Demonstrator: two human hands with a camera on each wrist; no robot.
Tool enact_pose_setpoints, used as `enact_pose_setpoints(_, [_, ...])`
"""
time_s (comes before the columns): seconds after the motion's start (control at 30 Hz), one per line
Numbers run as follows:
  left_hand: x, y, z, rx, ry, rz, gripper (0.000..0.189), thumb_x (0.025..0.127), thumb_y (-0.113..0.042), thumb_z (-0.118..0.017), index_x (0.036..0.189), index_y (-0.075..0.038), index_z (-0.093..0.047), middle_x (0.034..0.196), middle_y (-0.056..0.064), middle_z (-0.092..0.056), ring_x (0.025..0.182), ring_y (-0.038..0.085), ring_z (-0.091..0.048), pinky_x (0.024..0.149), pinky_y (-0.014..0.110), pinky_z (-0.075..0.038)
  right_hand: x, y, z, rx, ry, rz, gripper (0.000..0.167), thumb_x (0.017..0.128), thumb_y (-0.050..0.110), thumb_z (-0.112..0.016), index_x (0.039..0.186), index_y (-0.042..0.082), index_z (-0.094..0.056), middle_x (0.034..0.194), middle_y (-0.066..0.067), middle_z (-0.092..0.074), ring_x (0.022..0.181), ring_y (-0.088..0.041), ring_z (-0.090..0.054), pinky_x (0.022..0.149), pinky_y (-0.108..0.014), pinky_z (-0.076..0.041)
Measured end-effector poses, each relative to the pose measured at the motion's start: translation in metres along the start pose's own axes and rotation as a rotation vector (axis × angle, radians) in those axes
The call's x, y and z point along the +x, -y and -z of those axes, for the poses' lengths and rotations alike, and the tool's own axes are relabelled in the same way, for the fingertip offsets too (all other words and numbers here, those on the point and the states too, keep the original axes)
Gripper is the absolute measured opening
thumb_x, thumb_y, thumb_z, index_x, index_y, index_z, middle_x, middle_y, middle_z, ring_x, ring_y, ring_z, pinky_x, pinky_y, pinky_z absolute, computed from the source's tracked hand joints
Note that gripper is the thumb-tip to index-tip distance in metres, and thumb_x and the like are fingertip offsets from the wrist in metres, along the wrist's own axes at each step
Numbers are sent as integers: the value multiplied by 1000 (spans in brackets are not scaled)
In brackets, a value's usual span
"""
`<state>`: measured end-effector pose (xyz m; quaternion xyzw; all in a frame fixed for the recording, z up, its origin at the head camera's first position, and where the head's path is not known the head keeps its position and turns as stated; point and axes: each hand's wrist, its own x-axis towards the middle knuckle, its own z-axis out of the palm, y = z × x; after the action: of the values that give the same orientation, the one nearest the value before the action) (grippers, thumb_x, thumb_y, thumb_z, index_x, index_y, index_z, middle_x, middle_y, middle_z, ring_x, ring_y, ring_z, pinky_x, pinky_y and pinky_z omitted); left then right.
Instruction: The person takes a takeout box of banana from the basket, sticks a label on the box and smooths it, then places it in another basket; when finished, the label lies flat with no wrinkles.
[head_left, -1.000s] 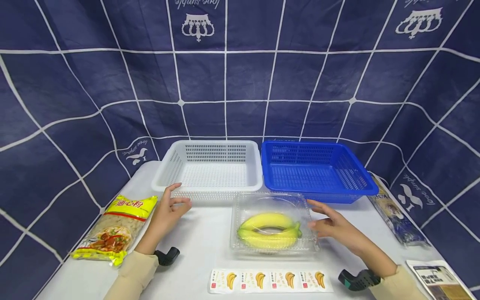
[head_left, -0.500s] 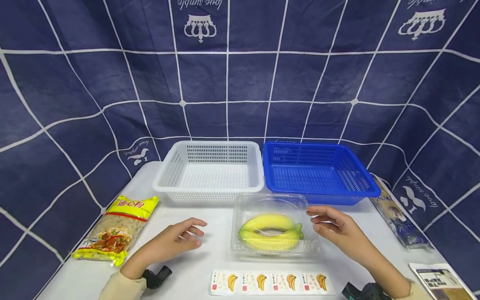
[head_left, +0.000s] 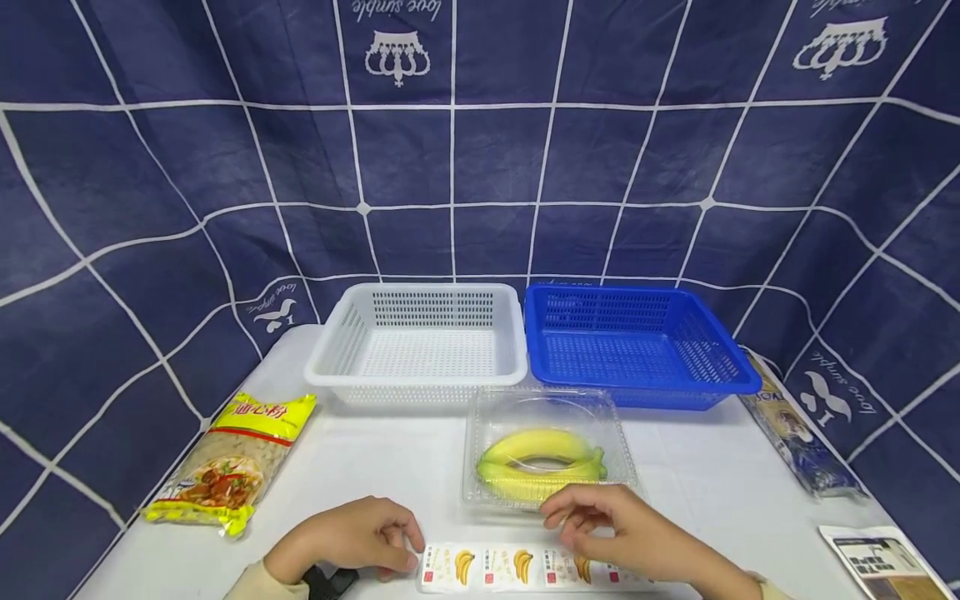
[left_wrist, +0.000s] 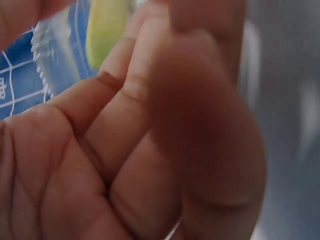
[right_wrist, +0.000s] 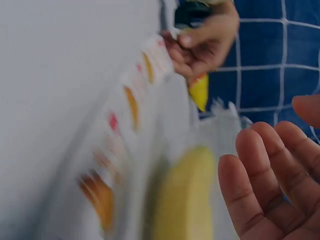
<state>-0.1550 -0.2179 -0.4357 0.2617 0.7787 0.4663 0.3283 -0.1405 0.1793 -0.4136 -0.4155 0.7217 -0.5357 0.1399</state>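
A strip of white labels printed with bananas (head_left: 491,568) lies along the near side of the white table. My left hand (head_left: 358,533) is at the strip's left end, fingers loosely bent; whether they touch it I cannot tell. Above the strip's right part hovers my right hand (head_left: 626,529), fingers relaxed and holding nothing, as the right wrist view also shows (right_wrist: 270,185). It partly covers the labels and the near edge of a clear plastic clamshell box (head_left: 626,433). Inside that closed box lie yellow-green bananas (head_left: 540,442).
Behind the box stand a white basket (head_left: 420,379) and a blue basket (head_left: 637,387) side by side. A yellow pasta bag (head_left: 232,467) lies at left. At right are a dark-blue and brown packet (head_left: 798,433) and another flat packet (head_left: 885,558).
Both hands have come down toward me to the label strip: the left from beside the white basket, the right from the box's right side. Box and bananas stay in place.
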Motion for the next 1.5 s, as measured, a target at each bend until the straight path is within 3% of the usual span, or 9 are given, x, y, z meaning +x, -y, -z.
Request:
enact_pose_setpoints(0.1, [2,-2,-8,-16,-7,21,7,92,-7,-81,95,-9,-75,66,2,-70,57,3,-60,60,17,-48,8,-7,-17,47,101,-48,25,103,-3,-65,128,-5,-70,107,-10,-76,94,0,-67,82,-27,-62])
enact_pose_setpoints(0.23, [5,-1,-13,-25,1,4,12,88,-5,-83,85,-10,-73,60,2,-68,52,-1,-56,53,13,-41,17,-16,-35,65,186,-99,23,105,3,-65,127,2,-73,105,6,-71,92,6,-60,82,-22,-59])
enact_pose_setpoints(0.5, [5,2,-19,-44,22,-64,12,83,-3,-80,76,2,-72,57,-20,-53,48,-11,-39,47,7,-32,40,-42,-58,-7,286,-39,25,103,5,-72,127,-1,-72,116,-11,-78,97,10,-62,83,-20,-60])
enact_pose_setpoints(0.7, [6,7,-19,-62,32,-59,11,83,0,-76,77,6,-70,59,-18,-55,50,-9,-40,49,8,-34,51,-84,-80,-203,259,65,24,104,13,-73,128,11,-75,103,2,-78,86,19,-52,73,-12,-56])
enact_pose_setpoints(0.87, [10,12,-16,-106,77,-115,13,90,0,-71,83,11,-68,64,-17,-56,57,-8,-42,53,11,-34,60,-112,-92,-271,256,63,24,106,23,-71,130,20,-74,93,15,-70,73,22,-44,64,-11,-53])
enact_pose_setpoints(1.03, [13,12,-16,-188,89,-145,21,96,-4,-70,90,16,-67,68,-15,-58,60,-7,-46,55,12,-36,69,-114,-99,-306,219,91,18,104,17,-73,122,18,-74,97,14,-75,69,24,-39,62,-9,-51])
enact_pose_setpoints(1.17, [15,9,-21,-231,49,-141,23,95,-6,-72,91,16,-68,68,-13,-60,61,-5,-48,55,13,-38,75,-108,-104,-352,179,99,10,101,14,-75,111,16,-72,91,14,-74,74,25,-43,67,-7,-51])
enact_pose_setpoints(1.33, [18,5,-27,-260,17,-163,20,92,-2,-71,90,17,-67,68,-13,-60,61,-5,-49,56,13,-39,80,-107,-113,-412,121,46,9,97,16,-74,94,19,-66,75,24,-55,68,22,-39,60,-5,-45])
enact_pose_setpoints(1.5, [23,4,-28,-294,50,-191,23,92,0,-72,90,22,-65,66,-14,-55,58,-7,-43,54,12,-34,83,-106,-119,-446,51,39,20,94,19,-73,81,21,-59,64,25,-40,59,23,-28,49,-6,-37])
